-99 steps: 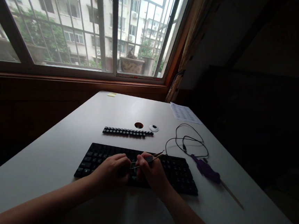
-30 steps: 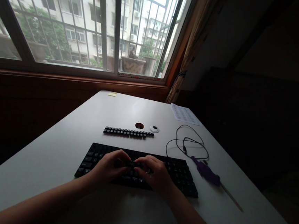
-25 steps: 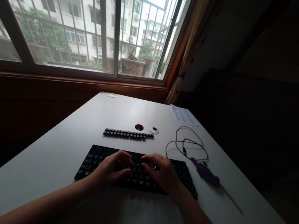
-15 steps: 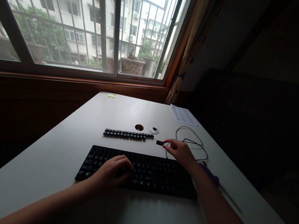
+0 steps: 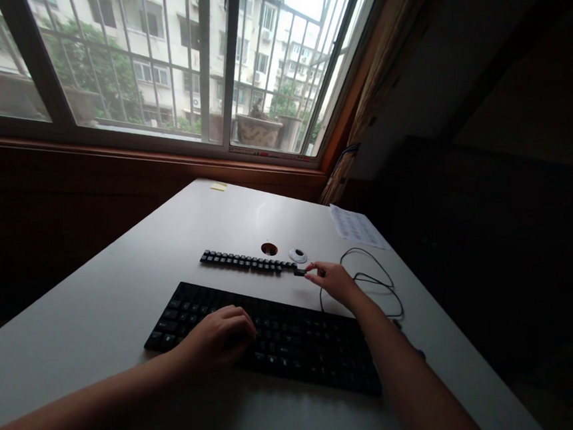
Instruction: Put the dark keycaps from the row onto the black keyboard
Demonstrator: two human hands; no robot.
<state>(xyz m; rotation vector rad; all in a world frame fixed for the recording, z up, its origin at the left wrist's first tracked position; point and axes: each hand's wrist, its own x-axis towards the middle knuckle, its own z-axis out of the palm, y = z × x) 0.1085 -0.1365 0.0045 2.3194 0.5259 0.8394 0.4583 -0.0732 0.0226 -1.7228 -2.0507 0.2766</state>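
Note:
A black keyboard (image 5: 298, 348) lies on the white table, some of its keys hidden beneath my left hand. My left hand (image 5: 221, 334) rests over its middle with the fingers curled inward. Whatever lies within those fingers is dark and cannot be made out. Beyond the keyboard, my right hand (image 5: 332, 280) pinches a wide black keycap (image 5: 300, 272) between thumb and fingertips, low at the right end of two rows of loose keycaps (image 5: 243, 260).
Behind the keycaps are a round hole (image 5: 269, 248) in the table and a white ring-shaped cover (image 5: 298, 255). A black cable (image 5: 390, 283) loops at the right. Printed paper (image 5: 358, 225) and yellow sticky notes (image 5: 218, 187) lie farther back, near the window.
My right hand has moved slightly left and down, bringing the keycap to the end of the keycap rows. My left hand stays over the keyboard. The view has shifted slightly.

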